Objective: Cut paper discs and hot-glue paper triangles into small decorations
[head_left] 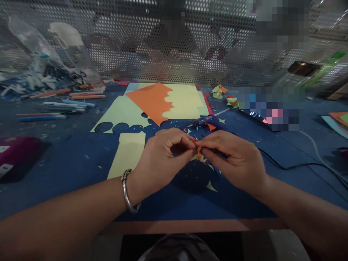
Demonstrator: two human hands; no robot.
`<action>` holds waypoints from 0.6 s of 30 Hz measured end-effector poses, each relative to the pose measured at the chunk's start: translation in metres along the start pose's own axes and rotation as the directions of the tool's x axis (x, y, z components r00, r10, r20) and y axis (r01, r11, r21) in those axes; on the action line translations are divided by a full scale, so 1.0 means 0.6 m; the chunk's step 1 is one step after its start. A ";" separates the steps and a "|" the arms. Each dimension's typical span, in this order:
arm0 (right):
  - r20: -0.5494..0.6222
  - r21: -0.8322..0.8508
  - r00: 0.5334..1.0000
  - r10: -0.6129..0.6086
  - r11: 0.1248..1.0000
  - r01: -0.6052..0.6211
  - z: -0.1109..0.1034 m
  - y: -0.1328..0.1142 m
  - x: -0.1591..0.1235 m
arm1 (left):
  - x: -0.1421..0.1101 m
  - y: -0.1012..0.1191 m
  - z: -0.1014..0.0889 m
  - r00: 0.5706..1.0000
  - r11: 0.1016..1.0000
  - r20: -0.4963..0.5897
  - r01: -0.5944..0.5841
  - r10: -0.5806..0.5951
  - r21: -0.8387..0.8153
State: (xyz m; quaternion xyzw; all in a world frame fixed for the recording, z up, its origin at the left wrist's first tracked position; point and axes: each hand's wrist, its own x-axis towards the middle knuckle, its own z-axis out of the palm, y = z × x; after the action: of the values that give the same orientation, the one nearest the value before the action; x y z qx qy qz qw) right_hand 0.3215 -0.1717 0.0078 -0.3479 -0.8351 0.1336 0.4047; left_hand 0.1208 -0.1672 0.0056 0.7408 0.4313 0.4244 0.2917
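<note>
Between my two hands, over the middle of the table, is a small piece of orange paper point(199, 153). My left hand point(163, 154), with a silver bangle at the wrist, pinches its left side between thumb and fingertips. From the other side my right hand point(235, 159) pinches the same piece, its fingertips almost meeting the left ones. The fingers hide most of the paper, so its shape is unclear. Just beyond lies a blue-handled tool point(201, 121) with a thin shaft. Green and orange paper scraps point(211, 186) are scattered around.
Cut sheets of orange paper point(150, 99), green paper point(116, 114) and yellow paper point(127, 150) lie ahead and left. Crumpled paper pieces point(218, 91) sit beyond. Coloured sticks point(67, 105) lie left, near a magenta object point(16, 154). A black cord point(288, 168) runs right.
</note>
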 end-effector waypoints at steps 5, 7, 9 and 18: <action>-0.032 -0.025 0.999 -0.005 1.000 0.004 0.000 -0.003 0.000 | -0.001 -0.005 0.001 0.997 0.980 0.029 0.069 -0.065 -0.186; -0.036 -0.041 0.999 -0.005 0.999 0.003 0.000 -0.003 0.000 | -0.001 -0.007 0.002 0.993 0.956 0.053 0.120 -0.110 -0.266; -0.032 -0.050 0.999 0.001 0.999 -0.003 0.001 -0.003 0.000 | 0.000 -0.008 0.004 0.987 0.933 0.079 0.157 -0.139 -0.325; -0.068 -0.110 0.995 0.074 0.991 -0.081 0.004 -0.006 -0.005 | 0.000 -0.013 0.008 0.988 0.901 0.042 0.152 -0.148 -0.407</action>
State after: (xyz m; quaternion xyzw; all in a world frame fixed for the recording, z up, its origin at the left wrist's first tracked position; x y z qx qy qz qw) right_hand 0.3192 -0.1763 0.0066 -0.4063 -0.8137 0.0908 0.4057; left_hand 0.1219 -0.1638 -0.0025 0.6300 0.3872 0.4778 0.4742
